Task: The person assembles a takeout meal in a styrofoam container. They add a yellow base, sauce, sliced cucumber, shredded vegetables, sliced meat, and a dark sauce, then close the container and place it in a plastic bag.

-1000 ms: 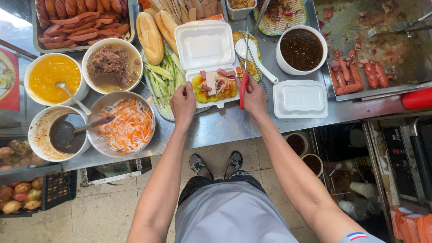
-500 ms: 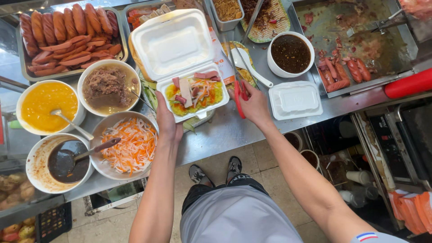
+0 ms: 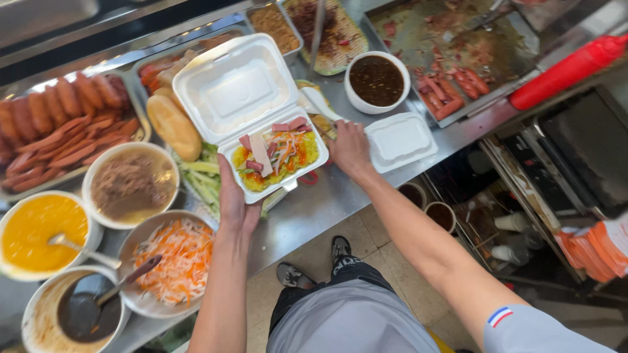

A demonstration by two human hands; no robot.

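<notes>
The open foam box (image 3: 261,124) is sitting in the middle of the table (image 3: 314,209), with food lying in its near half and its lid standing open behind. Left of the box, bread rolls (image 3: 173,127) are lying, and further left a tray of sausages (image 3: 59,131). Near-left of the box, four bowls (image 3: 131,186) are standing close together. Right of the box a closed small foam box (image 3: 400,140) is lying, with a sauce bowl (image 3: 377,82) behind it. Far right, a squeeze bottle (image 3: 566,72) is lying beside the griddle (image 3: 458,52).
</notes>
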